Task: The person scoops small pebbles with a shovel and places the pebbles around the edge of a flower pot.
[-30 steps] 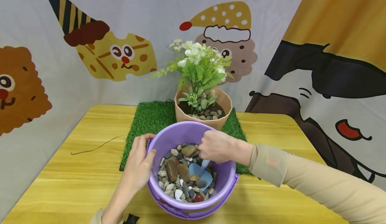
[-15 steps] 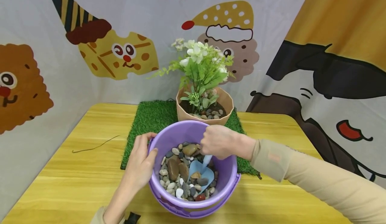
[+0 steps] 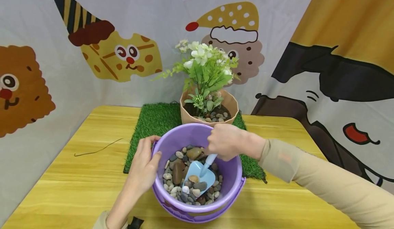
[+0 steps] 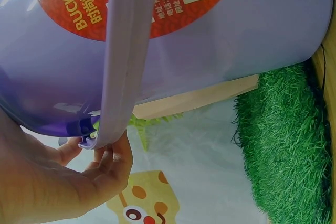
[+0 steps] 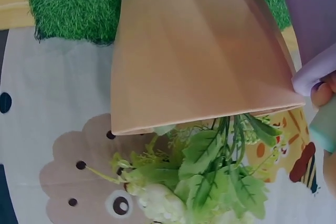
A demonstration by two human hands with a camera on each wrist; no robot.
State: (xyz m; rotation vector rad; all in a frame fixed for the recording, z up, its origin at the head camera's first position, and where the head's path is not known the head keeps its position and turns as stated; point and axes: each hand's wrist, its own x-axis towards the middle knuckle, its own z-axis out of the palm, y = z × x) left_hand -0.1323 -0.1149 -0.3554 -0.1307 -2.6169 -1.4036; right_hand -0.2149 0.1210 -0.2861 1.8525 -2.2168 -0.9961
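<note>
A purple bucket (image 3: 229, 178) holds stones of many sizes and colours. My left hand (image 3: 143, 165) grips its left rim; in the left wrist view the fingers and thumb pinch the edge beside the bucket's handle (image 4: 128, 51). My right hand (image 3: 226, 141) is curled round the grip of a light blue toy shovel (image 3: 209, 177), tilted inside the bucket. Several pebbles (image 3: 200, 186) lie on the shovel's blade, above the other stones. The right wrist view shows only the end of the shovel's grip (image 5: 324, 124) and some fingertips at its right edge.
Behind the bucket stands a peach plant pot (image 3: 232, 114) with white flowers (image 3: 201, 54), soil and pebbles. Under it lies a green turf mat (image 3: 154, 119). A thin dark wire (image 3: 98, 150) lies on the wooden table (image 3: 77, 181) to the left. A cartoon-printed cloth hangs behind.
The shovel's blade has come up from among the stones and shifted slightly left, with more pebbles on it. My left hand stays on the rim.
</note>
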